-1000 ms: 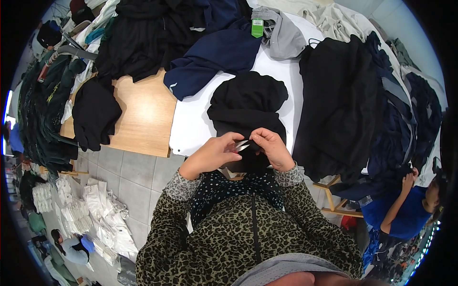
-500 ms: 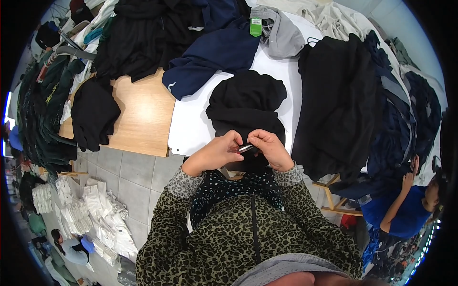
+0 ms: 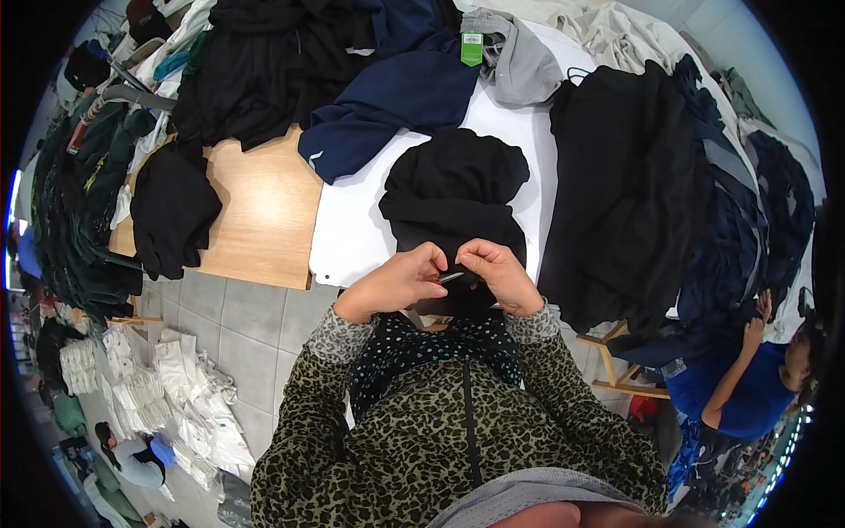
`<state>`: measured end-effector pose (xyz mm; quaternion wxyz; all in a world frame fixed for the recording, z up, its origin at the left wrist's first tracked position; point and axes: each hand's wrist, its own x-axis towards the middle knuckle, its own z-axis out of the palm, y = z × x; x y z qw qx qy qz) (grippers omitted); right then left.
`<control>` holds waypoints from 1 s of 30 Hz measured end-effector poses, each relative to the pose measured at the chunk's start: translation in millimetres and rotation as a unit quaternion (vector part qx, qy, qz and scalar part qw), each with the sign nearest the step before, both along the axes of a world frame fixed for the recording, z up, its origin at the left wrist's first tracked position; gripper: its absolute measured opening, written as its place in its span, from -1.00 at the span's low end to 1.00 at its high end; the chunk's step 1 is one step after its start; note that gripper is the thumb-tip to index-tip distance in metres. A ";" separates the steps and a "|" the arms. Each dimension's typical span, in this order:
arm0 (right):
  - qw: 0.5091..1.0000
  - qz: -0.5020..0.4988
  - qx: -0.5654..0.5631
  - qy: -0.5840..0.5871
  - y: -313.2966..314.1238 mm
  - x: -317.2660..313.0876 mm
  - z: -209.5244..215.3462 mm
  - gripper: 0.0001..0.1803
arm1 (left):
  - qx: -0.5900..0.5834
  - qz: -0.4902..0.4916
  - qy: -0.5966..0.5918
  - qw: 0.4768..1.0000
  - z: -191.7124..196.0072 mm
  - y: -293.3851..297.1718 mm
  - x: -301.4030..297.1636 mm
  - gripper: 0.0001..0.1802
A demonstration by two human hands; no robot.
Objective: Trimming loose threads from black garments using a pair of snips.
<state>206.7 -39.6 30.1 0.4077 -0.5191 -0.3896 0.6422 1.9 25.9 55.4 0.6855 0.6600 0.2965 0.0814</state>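
The white tabletop spreads beneath the bunched black garment, which lies before the person and is the piece being worked. Right of that garment lies a larger black garment pile; beyond it, to the left, a navy garment; beyond it, to the right, a grey garment with a gathered edge. At its near end, the left hand is closed around small thread snips; the right hand pinches there, on cloth edge or loose thread, too small to tell. The step looks like detail trimming; a cut would call for blade tips clear of fingertips and fabric. The green hang tag on the grey garment has a printed white panel, too tiny to read.
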 end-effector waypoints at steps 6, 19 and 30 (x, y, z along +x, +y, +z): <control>0.998 -0.046 0.006 0.036 -1.3 2.5 7.3 -0.81 | -0.069 0.112 -0.118 0.984 -10.5 -5.2 -5.7 -0.41; 0.999 -0.010 0.047 0.005 -5.9 12.5 16.6 -0.67 | -0.060 0.219 -0.035 0.973 -24.4 -11.7 8.7 -0.89; 0.998 -0.043 0.011 0.040 -2.1 17.0 12.1 -0.70 | -0.044 0.247 -0.077 0.965 -21.4 -5.9 13.3 -0.89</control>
